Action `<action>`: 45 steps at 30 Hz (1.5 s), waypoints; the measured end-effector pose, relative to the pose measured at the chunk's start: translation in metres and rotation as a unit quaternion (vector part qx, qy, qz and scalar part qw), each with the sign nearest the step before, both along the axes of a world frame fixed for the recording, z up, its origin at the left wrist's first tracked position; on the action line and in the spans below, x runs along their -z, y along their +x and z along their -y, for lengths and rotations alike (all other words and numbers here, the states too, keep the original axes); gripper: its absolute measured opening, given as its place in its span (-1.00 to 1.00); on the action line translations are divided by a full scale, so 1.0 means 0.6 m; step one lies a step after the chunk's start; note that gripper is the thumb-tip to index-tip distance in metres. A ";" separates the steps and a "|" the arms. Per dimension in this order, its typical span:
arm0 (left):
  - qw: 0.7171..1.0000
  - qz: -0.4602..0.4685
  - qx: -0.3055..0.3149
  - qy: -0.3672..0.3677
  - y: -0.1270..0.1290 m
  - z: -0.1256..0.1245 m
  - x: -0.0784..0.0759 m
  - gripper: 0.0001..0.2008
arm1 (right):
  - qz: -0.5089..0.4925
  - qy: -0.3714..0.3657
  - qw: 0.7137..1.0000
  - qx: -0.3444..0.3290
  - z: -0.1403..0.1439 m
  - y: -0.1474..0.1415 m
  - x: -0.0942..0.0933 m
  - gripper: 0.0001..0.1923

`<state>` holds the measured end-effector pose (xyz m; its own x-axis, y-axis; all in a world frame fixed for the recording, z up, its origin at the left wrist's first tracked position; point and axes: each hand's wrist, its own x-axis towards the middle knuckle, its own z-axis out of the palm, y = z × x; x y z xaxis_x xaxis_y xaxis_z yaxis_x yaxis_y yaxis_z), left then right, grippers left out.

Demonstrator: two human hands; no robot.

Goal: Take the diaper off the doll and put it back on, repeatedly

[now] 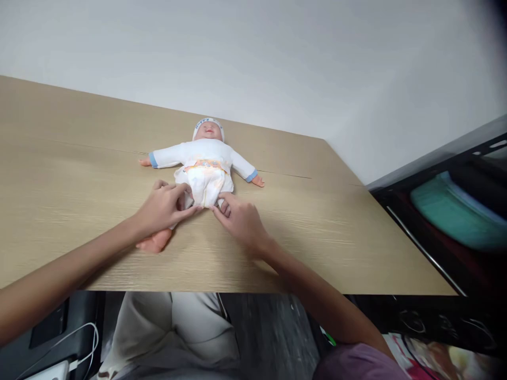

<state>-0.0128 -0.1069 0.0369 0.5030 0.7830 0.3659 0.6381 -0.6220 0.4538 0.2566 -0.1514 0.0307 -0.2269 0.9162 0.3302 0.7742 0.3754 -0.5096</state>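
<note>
A baby doll (208, 149) lies on its back on the wooden table, head away from me and arms spread. It wears a white top with blue cuffs and a white cap with blue lettering. Around its hips is a white diaper (206, 182) with an orange printed band at the waist. My left hand (166, 206) pinches the diaper's lower edge by the doll's leg on the left. On the other side, my right hand (240, 219) pinches the same edge near the crotch. One doll foot (155, 241) shows below my left hand; the other leg is hidden.
The wooden table (317, 227) has its front edge close to my lap and a pale wall (237, 63) behind it. A green item (459, 211) lies on a dark shelf at the right. A white cable (95, 338) hangs at lower left.
</note>
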 end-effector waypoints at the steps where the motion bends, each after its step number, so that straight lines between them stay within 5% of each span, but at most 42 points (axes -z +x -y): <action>1: 1.000 0.001 -0.004 -0.007 0.007 -0.002 0.002 -0.51 | 0.008 0.007 1.000 0.003 -0.001 -0.006 0.004 -0.86; 13: 0.999 0.036 -0.008 0.010 0.017 -0.003 0.020 -0.62 | -0.017 0.024 0.999 -0.018 0.017 -0.020 0.017 -0.87; 22: 0.994 0.103 0.004 0.039 0.014 0.006 0.023 -0.77 | -0.027 0.042 0.998 -0.040 0.033 -0.026 0.026 -0.70; 34: 0.995 0.098 0.006 -0.010 0.011 -0.007 0.019 -0.72 | -0.086 -0.001 0.996 0.023 0.020 -0.037 0.023 -0.77; 40: 0.978 0.196 0.003 -0.077 0.005 -0.021 0.031 -0.66 | -0.190 0.005 0.980 0.053 0.007 -0.027 0.013 -0.77; 45: 0.958 0.254 -0.007 -0.133 -0.007 -0.032 0.045 -0.52 | -0.182 0.013 0.981 0.067 0.003 -0.011 0.010 -0.77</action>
<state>-0.0167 -0.0879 0.0102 0.3019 0.8878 0.3475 0.3000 -0.4344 0.8493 0.2501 -0.1534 0.0245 0.0330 0.9199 0.3907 0.5863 0.2987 -0.7530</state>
